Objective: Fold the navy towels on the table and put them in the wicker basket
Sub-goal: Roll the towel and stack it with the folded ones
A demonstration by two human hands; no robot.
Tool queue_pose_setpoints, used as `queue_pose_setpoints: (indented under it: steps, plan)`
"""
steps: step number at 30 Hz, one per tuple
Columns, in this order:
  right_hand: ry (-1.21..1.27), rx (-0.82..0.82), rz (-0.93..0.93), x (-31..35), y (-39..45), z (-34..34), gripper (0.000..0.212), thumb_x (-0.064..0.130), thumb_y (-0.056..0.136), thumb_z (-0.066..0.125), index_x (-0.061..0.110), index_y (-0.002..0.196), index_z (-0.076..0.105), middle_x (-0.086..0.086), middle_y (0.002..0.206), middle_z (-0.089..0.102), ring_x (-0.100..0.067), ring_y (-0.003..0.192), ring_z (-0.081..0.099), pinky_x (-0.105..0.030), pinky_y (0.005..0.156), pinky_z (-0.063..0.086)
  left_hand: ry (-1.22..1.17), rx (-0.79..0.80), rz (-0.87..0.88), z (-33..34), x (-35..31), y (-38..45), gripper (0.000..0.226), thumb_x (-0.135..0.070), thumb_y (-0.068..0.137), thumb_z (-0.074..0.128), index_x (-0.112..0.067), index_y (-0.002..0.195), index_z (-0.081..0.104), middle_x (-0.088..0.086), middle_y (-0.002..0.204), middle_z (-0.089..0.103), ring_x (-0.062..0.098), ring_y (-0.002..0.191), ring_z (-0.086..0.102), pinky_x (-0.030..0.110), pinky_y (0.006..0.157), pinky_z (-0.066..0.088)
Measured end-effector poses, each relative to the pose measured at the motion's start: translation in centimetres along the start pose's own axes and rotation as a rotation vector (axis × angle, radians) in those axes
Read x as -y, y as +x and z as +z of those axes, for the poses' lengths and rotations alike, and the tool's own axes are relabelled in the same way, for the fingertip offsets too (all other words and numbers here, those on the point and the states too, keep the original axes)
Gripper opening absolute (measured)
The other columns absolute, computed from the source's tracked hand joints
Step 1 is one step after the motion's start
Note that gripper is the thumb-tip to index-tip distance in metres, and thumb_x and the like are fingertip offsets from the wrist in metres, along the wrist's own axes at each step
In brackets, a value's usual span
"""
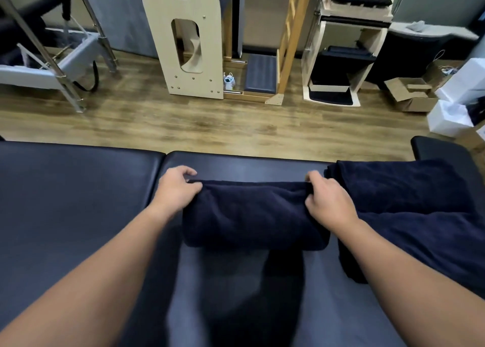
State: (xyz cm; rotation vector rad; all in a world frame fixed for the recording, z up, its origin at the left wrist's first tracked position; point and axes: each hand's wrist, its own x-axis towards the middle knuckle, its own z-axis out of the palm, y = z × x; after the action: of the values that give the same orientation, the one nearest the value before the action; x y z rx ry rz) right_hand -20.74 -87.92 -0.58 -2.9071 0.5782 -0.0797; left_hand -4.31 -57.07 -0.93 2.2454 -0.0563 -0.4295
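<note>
A navy towel lies folded over in front of me on the dark padded table. My left hand pinches its far left corner and my right hand pinches its far right corner, both at the towel's far edge. To the right, a loose pile of more navy towels rests on the table, touching the towel I hold. No wicker basket is in view.
Beyond the table's far edge is a wooden floor. Across it stand a light wooden arch-shaped unit, a metal-framed apparatus at the left, a shelf unit, and cardboard and white boxes at the right.
</note>
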Motion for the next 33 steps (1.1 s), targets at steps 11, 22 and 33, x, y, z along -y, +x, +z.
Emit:
queue_pose_setpoints:
  steps: [11,22,33]
  plan:
    - [-0.063,0.277,-0.224,3.2,-1.8,6.8,0.075,0.065,0.097,0.022,0.019,0.155,0.037,-0.006,0.161,0.033,-0.029,0.15,0.026,-0.05,0.119,0.029,1.038,0.193,0.85,5.1,5.2,-3.6,0.067,-0.063,0.101,0.029,-0.026,0.155,0.039,0.005,0.163,0.032,0.026,0.151,0.028,0.065,0.116,0.023]
    - [-0.017,0.491,0.199,4.1,0.0,6.3,0.087,0.069,0.093,0.032,0.031,0.159,-0.01,-0.007,0.166,-0.023,-0.043,0.151,-0.017,-0.071,0.115,0.006,0.892,0.196,0.518,4.6,5.1,-0.2,0.081,-0.065,0.095,-0.012,-0.027,0.162,0.014,-0.002,0.17,-0.009,0.018,0.156,-0.011,0.046,0.126,0.011]
    - [0.262,0.488,0.467,3.8,-5.6,4.3,0.088,0.073,0.081,0.056,0.059,0.151,0.005,-0.014,0.154,0.024,-0.041,0.129,0.043,-0.046,0.1,0.046,0.342,0.144,-0.018,4.4,3.3,-4.2,0.063,-0.045,0.091,0.066,-0.043,0.149,0.043,0.011,0.143,0.053,0.028,0.134,0.048,0.039,0.107,0.04]
